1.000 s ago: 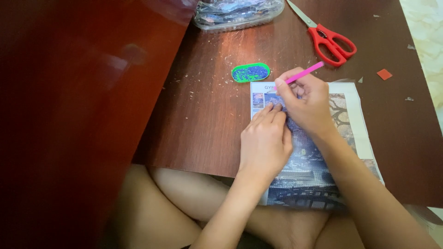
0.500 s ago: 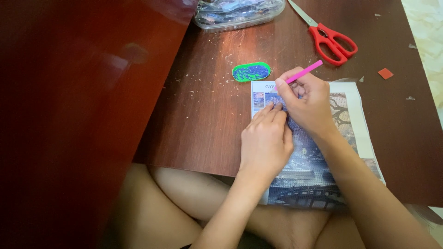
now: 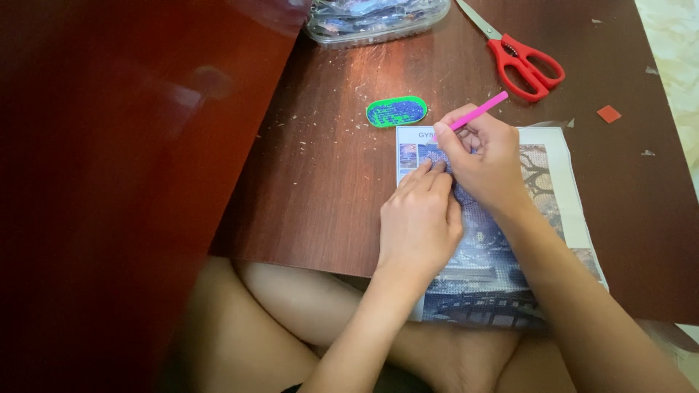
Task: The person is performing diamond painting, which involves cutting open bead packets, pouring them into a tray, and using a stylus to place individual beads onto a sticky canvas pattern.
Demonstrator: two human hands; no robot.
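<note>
A diamond-painting canvas (image 3: 542, 182) with a white border lies on the dark wooden table (image 3: 335, 189), its lower end hanging over the near edge. My right hand (image 3: 484, 164) grips a pink applicator pen (image 3: 480, 110), tip down at the canvas's upper left part. My left hand (image 3: 419, 222) rests flat on the canvas just left of it, fingers together, pressing the sheet. A green oval tray (image 3: 396, 112) holding blue beads sits just beyond the canvas.
Red-handled scissors (image 3: 520, 62) lie at the far right. A clear plastic box (image 3: 375, 18) of bead bags stands at the far edge. A small red square (image 3: 608, 113) and paper scraps dot the table. A reddish panel (image 3: 109, 182) fills the left.
</note>
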